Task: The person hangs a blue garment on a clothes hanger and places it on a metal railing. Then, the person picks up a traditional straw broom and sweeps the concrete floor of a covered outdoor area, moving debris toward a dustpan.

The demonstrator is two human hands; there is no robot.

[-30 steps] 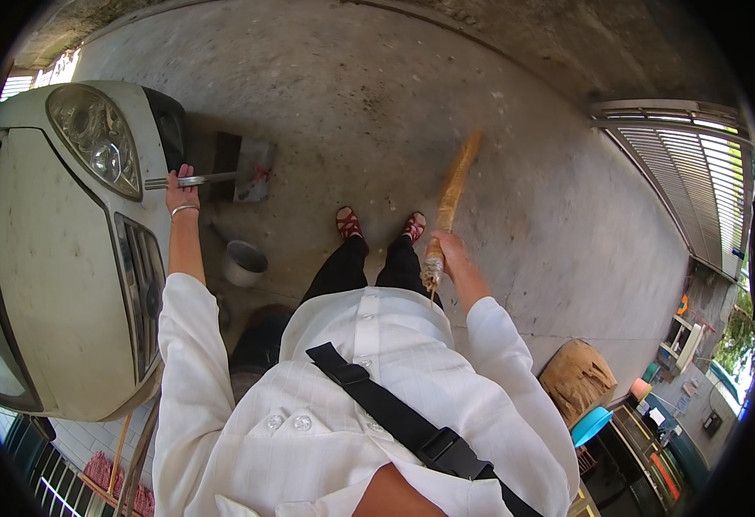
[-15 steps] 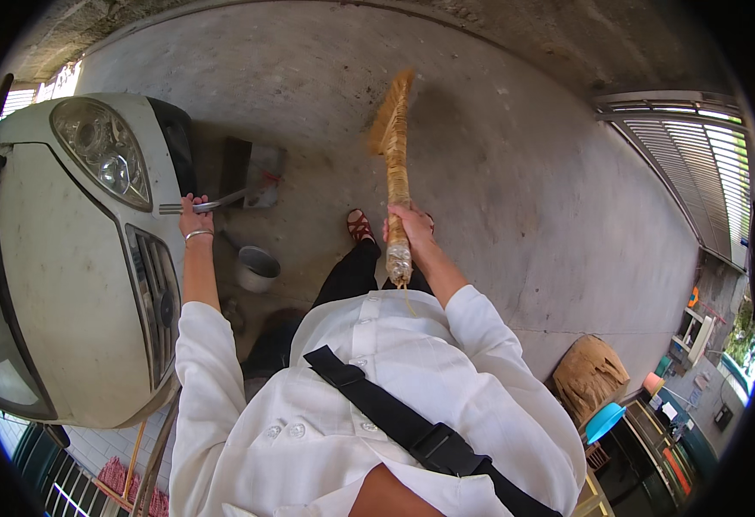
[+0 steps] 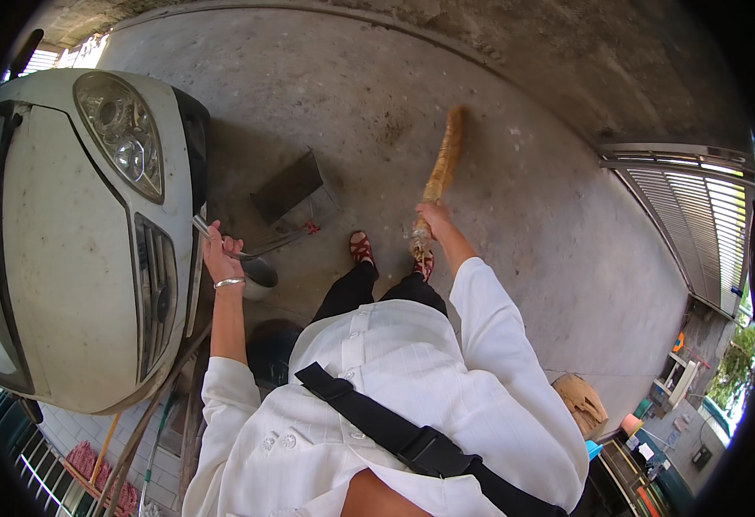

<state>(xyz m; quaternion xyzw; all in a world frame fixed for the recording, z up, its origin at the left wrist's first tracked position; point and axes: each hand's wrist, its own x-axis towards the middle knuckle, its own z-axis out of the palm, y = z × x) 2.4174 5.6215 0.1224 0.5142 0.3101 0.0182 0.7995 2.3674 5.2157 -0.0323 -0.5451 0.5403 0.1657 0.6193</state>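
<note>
My right hand point(image 3: 434, 219) is closed around the plastic-wrapped grip of a short straw broom point(image 3: 444, 164). The broom slants away from me, its far end by the concrete floor and a little blurred. My left hand point(image 3: 221, 255) grips the bent metal handle of a dustpan point(image 3: 290, 187), close beside the front of a white car point(image 3: 76, 250). The dustpan's dark metal pan is near the floor ahead of my feet, turned at an angle; whether it touches the floor I cannot tell. A small red patch shows near where its handle joins the pan.
A grey bucket point(image 3: 261, 274) stands under my left hand, partly hidden, with a dark round container point(image 3: 274, 346) nearer me. Wooden poles and a pink mop point(image 3: 93, 474) lean at lower left. At right are a slatted gate point(image 3: 692, 198) and a brown sack-like lump point(image 3: 580, 403).
My right hand and the broom have moved right, the broom now slanting rightward. The dustpan has turned and moved right, away from the car. My left hand has shifted a little right and nearer me.
</note>
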